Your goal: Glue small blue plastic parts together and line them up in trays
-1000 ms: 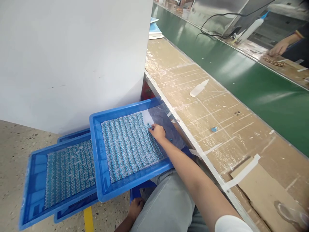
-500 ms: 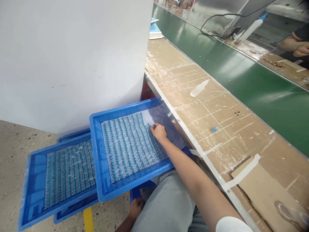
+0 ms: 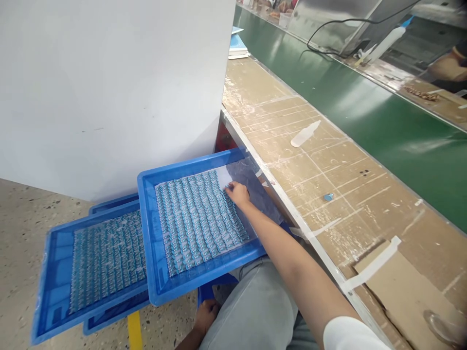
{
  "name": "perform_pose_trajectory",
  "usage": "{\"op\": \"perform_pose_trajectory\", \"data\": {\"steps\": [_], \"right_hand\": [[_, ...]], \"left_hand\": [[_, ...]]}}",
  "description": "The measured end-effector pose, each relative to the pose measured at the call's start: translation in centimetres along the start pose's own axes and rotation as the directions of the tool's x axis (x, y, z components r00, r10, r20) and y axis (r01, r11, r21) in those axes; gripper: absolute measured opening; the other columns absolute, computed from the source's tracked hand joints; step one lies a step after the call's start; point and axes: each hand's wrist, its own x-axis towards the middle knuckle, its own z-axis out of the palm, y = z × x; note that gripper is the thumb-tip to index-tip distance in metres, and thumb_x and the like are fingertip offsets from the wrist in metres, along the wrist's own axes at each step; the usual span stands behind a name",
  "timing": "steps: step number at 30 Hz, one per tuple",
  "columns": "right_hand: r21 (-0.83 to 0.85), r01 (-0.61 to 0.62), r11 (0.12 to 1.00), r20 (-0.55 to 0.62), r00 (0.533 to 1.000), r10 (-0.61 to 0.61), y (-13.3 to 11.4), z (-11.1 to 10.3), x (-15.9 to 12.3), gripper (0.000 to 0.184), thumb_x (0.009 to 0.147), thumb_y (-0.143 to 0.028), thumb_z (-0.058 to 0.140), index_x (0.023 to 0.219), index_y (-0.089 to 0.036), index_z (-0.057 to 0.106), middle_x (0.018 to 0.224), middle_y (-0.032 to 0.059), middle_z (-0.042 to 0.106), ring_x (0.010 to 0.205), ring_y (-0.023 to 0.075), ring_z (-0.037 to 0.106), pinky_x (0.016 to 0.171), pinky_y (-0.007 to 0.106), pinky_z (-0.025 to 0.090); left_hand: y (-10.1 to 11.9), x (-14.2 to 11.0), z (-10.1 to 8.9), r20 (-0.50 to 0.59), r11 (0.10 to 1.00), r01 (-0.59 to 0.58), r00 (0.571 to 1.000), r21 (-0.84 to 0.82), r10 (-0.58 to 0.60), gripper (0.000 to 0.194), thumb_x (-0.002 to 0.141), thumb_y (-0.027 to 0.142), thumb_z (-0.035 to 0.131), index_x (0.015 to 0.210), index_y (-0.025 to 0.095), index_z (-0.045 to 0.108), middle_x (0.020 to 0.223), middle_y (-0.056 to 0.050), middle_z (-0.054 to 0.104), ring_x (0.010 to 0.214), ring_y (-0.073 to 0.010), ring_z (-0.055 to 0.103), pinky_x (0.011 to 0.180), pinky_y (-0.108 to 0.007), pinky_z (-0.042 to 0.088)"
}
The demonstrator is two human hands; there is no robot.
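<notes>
My right hand (image 3: 239, 194) reaches over a blue plastic tray (image 3: 146, 233), its fingertips pinched at the upper end of the rightmost row. A small teal piece seems to be at the fingertips, mostly covered by them. Rows of small teal pieces (image 3: 197, 218) stand close together on a white sheet in the tray. Past the hand, a dark grey sheet or shaded strip covers the tray's right side. My left hand (image 3: 207, 313) is low beside my leg, fingers curled near the blue support under the tray; whether it grips anything is hidden.
More blue trays (image 3: 58, 272) with teal pieces are stacked at the lower left. On the worn workbench (image 3: 270, 97) lie a white bottle-shaped piece (image 3: 305, 134), one teal piece (image 3: 328, 197) and taped cardboard (image 3: 412, 287). A green conveyor belt (image 3: 350, 92) runs behind; a co-worker's arm (image 3: 448, 68) shows beyond.
The view has shifted slightly. My right hand stays at the upper end of the last row, its fingertips a little closer to the pieces. My left hand has hardly moved.
</notes>
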Motion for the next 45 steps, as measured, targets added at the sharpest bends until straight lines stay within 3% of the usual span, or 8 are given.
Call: {"op": "perform_pose_trajectory", "data": {"steps": [10,16,26,45], "right_hand": [[-0.050,-0.020,0.999,0.043,0.999,0.022,-0.3,0.2,0.7,0.025,0.080,-0.036,0.062,0.100,-0.021,0.068,0.094,0.0045,0.071,0.090,0.0173,0.065,0.078,0.022,0.044],[-0.055,-0.056,0.997,0.049,0.997,0.059,0.1,-0.5,0.6,0.034,0.080,-0.041,0.060,0.103,-0.017,0.068,0.095,0.0089,0.071,0.092,0.0207,0.065,0.079,0.025,0.046],[-0.048,-0.059,0.997,0.105,0.992,0.064,0.8,-2.3,-1.9,0.037,0.070,-0.040,0.069,0.097,-0.014,0.070,0.087,0.0056,0.072,0.085,0.0191,0.066,0.073,0.020,0.045],[-0.077,-0.090,0.993,0.132,0.986,0.099,1.8,-1.7,-4.1,0.017,0.070,-0.033,0.070,0.079,-0.019,0.070,0.081,0.0025,0.071,0.076,0.0143,0.065,0.062,0.018,0.041]], "left_hand": [[0.1,0.0,0.0,0.018,1.000,0.011,1.000,0.004,-0.011,0.028,0.084,0.043,0.054,0.086,0.017,0.066,0.092,-0.002,0.068,0.094,-0.0205,0.062,0.085,-0.037,0.046],[-0.1,0.0,0.0,0.003,1.000,-0.005,1.000,0.016,0.005,0.027,0.085,0.040,0.054,0.086,0.016,0.066,0.092,-0.002,0.068,0.094,-0.0201,0.062,0.086,-0.038,0.047],[-0.4,0.2,0.2,0.002,1.000,-0.028,1.000,-0.003,0.028,0.027,0.085,0.040,0.055,0.088,0.016,0.066,0.091,-0.002,0.068,0.092,-0.0198,0.063,0.084,-0.038,0.048],[-0.4,0.1,0.2,-0.009,0.999,-0.031,0.999,-0.012,0.031,0.029,0.086,0.040,0.053,0.089,0.014,0.066,0.090,-0.002,0.068,0.092,-0.0198,0.063,0.084,-0.039,0.049]]}}
